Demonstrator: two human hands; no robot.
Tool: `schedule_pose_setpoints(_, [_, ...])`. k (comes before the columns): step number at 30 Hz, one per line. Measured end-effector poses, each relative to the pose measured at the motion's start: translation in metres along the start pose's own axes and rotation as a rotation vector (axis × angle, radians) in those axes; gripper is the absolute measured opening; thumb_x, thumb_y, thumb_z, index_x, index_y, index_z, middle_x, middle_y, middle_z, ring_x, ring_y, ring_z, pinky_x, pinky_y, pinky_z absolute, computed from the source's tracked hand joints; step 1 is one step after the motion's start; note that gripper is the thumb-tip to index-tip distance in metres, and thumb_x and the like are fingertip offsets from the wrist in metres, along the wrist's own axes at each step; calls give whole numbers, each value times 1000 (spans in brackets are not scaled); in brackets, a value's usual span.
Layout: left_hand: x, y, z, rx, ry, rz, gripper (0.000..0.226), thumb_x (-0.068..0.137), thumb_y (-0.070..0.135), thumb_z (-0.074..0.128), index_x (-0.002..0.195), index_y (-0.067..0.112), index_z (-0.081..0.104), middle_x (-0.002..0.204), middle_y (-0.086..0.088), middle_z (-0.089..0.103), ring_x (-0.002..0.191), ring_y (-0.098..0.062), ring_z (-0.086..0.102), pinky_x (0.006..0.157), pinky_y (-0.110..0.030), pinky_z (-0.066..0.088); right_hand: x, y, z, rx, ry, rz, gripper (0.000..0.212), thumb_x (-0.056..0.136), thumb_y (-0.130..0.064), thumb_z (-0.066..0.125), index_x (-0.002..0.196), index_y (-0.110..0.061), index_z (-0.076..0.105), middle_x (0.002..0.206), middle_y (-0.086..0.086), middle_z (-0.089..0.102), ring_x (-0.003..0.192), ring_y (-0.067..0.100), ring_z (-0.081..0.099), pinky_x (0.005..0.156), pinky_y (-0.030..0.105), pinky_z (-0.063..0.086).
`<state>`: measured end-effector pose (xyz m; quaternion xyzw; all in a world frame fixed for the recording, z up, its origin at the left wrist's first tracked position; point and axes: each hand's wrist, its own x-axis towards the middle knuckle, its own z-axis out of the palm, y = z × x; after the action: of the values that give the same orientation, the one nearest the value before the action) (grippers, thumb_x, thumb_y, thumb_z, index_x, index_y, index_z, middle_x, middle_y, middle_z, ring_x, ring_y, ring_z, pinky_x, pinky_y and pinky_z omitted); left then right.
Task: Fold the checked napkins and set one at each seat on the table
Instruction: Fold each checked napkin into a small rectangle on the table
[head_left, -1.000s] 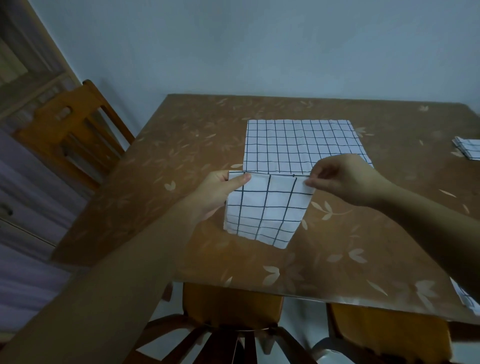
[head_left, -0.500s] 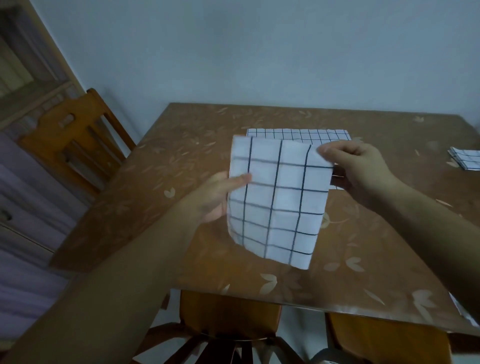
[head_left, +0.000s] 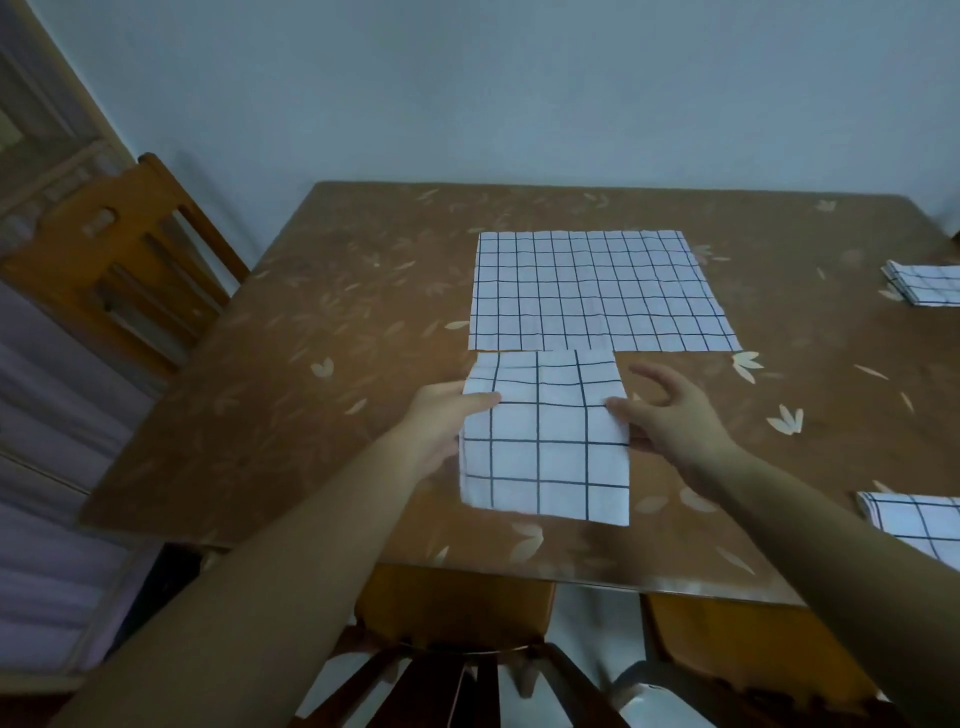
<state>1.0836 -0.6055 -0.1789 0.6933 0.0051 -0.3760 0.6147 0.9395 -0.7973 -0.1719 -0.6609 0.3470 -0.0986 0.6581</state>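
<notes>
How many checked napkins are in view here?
4: a folded white checked napkin at centre front; a spread napkin behind it; a far-right folded napkin; a near-right napkin, cropped. More may lie off-frame.

Four white, dark-checked napkins on a brown table (head_left: 322, 415). Spread napkin (head_left: 597, 291) lies flat at the table's middle. Folded napkin (head_left: 545, 457), square, sits towards the front edge. Two more folded, at the right edge: far napkin (head_left: 927, 283) and near napkin (head_left: 917, 525).
</notes>
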Motion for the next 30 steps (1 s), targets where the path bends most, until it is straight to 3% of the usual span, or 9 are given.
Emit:
schedule_pose_setpoints(3, [2, -3, 2, -42, 20, 9, 48, 86, 5, 70, 130, 14, 54, 120, -12, 66, 93, -21, 68, 74, -34, 55, 2, 1, -3, 19, 62, -33, 29, 86, -11, 71, 114, -14, 64, 97, 11, 72, 82, 20, 73, 68, 27, 59])
schedule_pose_setpoints(5, [6, -3, 0, 6, -1, 45, 57, 83, 3, 72, 131, 25, 52, 121, -9, 64, 100, -22, 66, 85, -38, 55, 2, 0, -5, 23, 74, -52, 20, 86, -12, 71, 106, -15, 68, 100, 11, 72, 83, 18, 71, 66, 22, 56])
schedule_pose_setpoints(8, [6, -2, -2, 205, -20, 130, 44, 79, 1, 75, 110, 30, 64, 124, -8, 65, 109, -22, 63, 96, -39, 51, 3, -4, -9, -26, 28, -107, 24, 83, -9, 74, 105, -18, 70, 91, 5, 69, 77, 9, 68, 64, 15, 52])
schedule_pose_setpoints(12, [6, -2, -5, 441, 63, 281, 30, 80, 6, 76, 106, 20, 71, 106, -6, 69, 98, -17, 64, 83, -28, 50, 4, -7, -12, -481, 61, -277, 23, 78, -10, 77, 98, -21, 71, 76, -4, 66, 68, 5, 62, 57, 5, 43])
schedule_pose_setpoints(16, [4, -2, -9, 584, 125, 381, 9, 82, 13, 75, 90, 18, 74, 77, 3, 66, 71, -13, 59, 58, -18, 41, 4, -12, -16, -755, 107, -472, 9, 82, -16, 72, 90, -19, 74, 81, -6, 71, 74, -1, 61, 64, 8, 40])
schedule_pose_setpoints(20, [1, 0, -17, 755, 125, 452, 9, 84, 19, 72, 79, 24, 67, 86, 4, 56, 79, -12, 52, 68, -23, 37, -1, -25, -18, -805, 38, -501, 5, 86, -23, 68, 84, -20, 72, 91, -5, 64, 84, 13, 60, 71, 23, 45])
schedule_pose_setpoints(24, [-12, 14, -10, 833, -142, 459, 18, 82, 21, 73, 97, 28, 67, 107, 9, 61, 104, -8, 58, 83, -22, 42, -9, -44, -11, -733, -159, -465, 14, 90, -23, 62, 80, -14, 67, 82, 3, 69, 81, 21, 64, 73, 38, 51])
schedule_pose_setpoints(27, [-20, 23, 14, 752, -369, 392, 26, 85, 32, 73, 106, 16, 71, 96, 0, 71, 86, 3, 64, 75, -19, 50, -15, -55, 3, -654, -261, -509, 11, 92, -20, 61, 82, -21, 65, 77, 2, 68, 75, 16, 64, 67, 33, 49])
schedule_pose_setpoints(30, [-19, 21, 26, 599, -307, 412, 40, 83, 34, 74, 89, -5, 69, 78, -22, 62, 68, 4, 61, 65, -28, 44, -20, -57, 9, -532, -253, -523, 22, 83, -22, 74, 95, -28, 56, 80, -7, 66, 64, 7, 61, 61, 19, 47])
